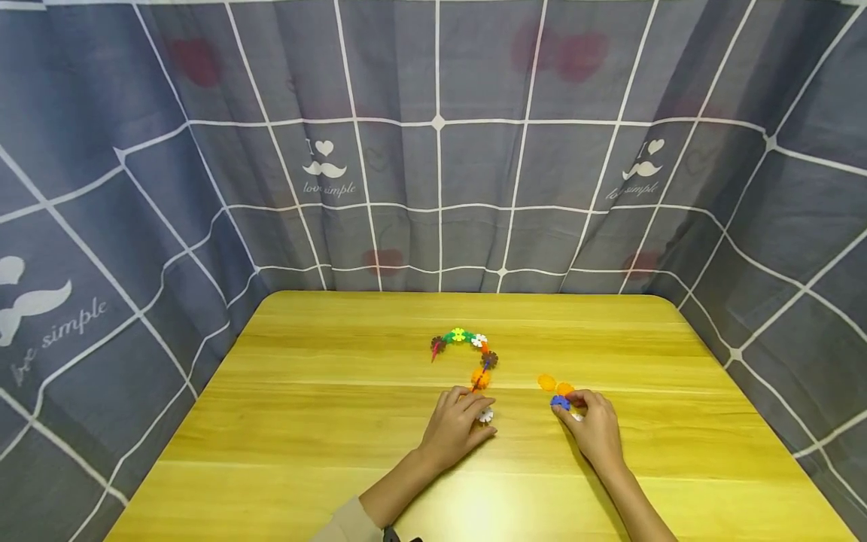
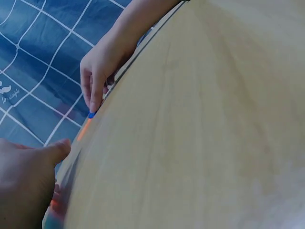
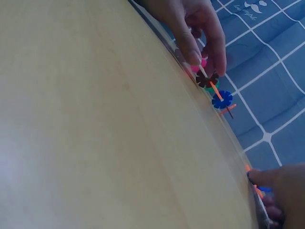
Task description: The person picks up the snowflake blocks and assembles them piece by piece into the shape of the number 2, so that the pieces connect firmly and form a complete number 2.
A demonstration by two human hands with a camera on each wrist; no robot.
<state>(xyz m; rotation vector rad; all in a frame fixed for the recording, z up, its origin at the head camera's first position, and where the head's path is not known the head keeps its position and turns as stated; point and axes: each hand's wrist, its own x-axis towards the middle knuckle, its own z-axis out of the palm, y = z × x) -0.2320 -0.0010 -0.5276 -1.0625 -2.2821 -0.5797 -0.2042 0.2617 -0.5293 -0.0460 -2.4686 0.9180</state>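
Observation:
A curved chain of interlocking plastic snowflake discs (image 1: 458, 335) in several colours lies on the table. My left hand (image 1: 455, 427) is at its near end, holding a white snowflake disc (image 1: 485, 415) between thumb and fingers. In the right wrist view, that left hand (image 3: 198, 31) has its thumb against a pale disc, near a dark brown disc (image 3: 206, 79) and a blue one (image 3: 222, 99). Off to the right, my right hand (image 1: 597, 427) pinches a separate blue snowflake disc (image 1: 560, 402). The left wrist view also shows this right hand (image 2: 107, 59), fingertips down at the blue disc (image 2: 92, 115).
Two orange discs (image 1: 546, 382) lie just beyond the right hand, and a white disc (image 1: 577, 416) is partly hidden under it. The wood-grain table (image 1: 325, 421) has rounded far corners. A grey-blue checked curtain (image 1: 474, 165) hangs around its back and sides.

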